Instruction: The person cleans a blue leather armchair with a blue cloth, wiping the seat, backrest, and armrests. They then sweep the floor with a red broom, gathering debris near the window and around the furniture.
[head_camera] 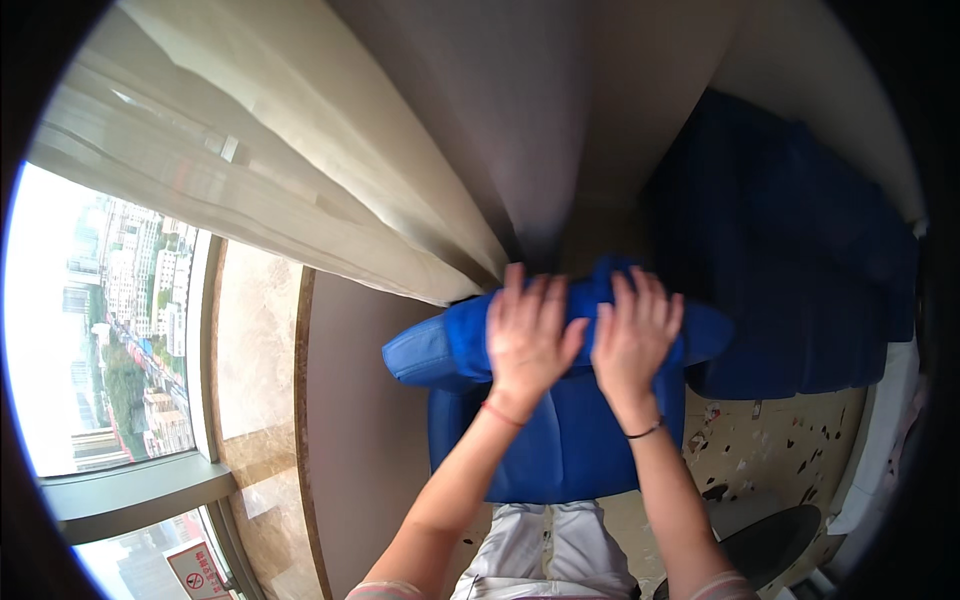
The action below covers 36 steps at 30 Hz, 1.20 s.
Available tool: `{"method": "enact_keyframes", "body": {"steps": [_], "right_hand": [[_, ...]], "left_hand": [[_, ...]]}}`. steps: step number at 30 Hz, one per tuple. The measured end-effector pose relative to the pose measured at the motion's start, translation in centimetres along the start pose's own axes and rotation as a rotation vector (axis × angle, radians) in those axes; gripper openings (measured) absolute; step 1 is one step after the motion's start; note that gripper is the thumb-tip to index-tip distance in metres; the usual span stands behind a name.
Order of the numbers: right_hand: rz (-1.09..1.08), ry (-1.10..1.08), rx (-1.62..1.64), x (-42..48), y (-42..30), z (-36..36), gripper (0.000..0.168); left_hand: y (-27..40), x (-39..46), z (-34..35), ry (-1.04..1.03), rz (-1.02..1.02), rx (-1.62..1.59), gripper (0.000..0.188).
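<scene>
Before me stands a blue chair (pixel 562 442) with a padded seat and a raised backrest (pixel 417 350). A brighter blue cloth (pixel 466 339) lies over the top of the backrest. My left hand (pixel 525 337) rests palm down on the left part of the cloth, fingers stretched forward and thumb out to the side. On the right part, my right hand (pixel 634 334) lies flat in the same way, slightly blurred. Neither hand grasps the cloth. Its far side, behind the backrest, is mostly hidden.
A pale curtain (pixel 360 187) hangs beside the backrest's left end. To the left are a stone window sill (pixel 259 352) and a window (pixel 142 337). Another dark blue seat (pixel 787 300) stands at the right. Scraps (pixel 742 450) litter the floor near a dark rounded object (pixel 772 547).
</scene>
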State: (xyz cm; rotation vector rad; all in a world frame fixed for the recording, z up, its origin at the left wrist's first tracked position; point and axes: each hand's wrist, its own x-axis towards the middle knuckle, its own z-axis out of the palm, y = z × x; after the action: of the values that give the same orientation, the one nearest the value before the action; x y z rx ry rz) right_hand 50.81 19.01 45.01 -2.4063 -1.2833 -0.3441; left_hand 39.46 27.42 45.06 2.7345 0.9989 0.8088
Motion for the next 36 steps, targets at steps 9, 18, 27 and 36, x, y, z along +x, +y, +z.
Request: {"method": "enact_keyframes", "body": {"steps": [9,18,27,36], "right_hand": [[-0.373,-0.102,0.439,-0.5,-15.6,4.3,0.038],[-0.037,0.043,0.013,0.8,0.9,-0.8,0.027],[0.1,0.144,-0.041,0.6,7.5,-2.4,0.022],[0.091,0.123,0.009,0.7,7.8,-2.4,0.023]], "left_hand": [[-10.9,-6.6,-5.4,0.121,-0.374,0.127,0.032],[-5.3,-3.9,-6.6,0.394,-0.178,0.042,0.086],[-9.4,17.1,-11.3,0.496,-0.139,-0.847,0.092],[-6.9,38.6,-8.3,0.828,-0.136,-0.079,0.081]]}}
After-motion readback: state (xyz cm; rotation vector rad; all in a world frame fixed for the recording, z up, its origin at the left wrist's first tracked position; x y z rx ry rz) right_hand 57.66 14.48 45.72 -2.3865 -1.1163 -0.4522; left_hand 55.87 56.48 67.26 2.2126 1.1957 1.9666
